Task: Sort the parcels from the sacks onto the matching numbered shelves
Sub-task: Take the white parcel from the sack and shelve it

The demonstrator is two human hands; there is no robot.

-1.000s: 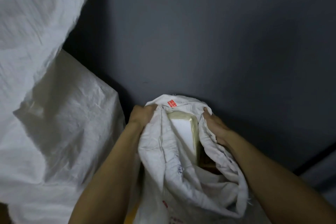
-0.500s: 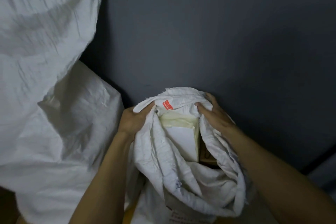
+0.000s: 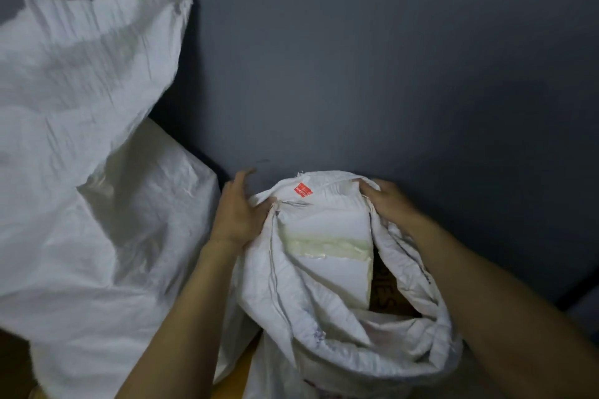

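Parcel (image 3: 327,230) lies in sack (image 3: 324,330) between left hand (image 3: 238,214) and right hand (image 3: 390,202).

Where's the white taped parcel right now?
Head view, lower centre: the white parcel sits in the mouth of the open sack between the left hand and right hand, a brown box just right of it.

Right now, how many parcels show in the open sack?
2: a white taped parcel at the sack mouth; a brown box to its right, mostly covered. More may be hidden deeper.
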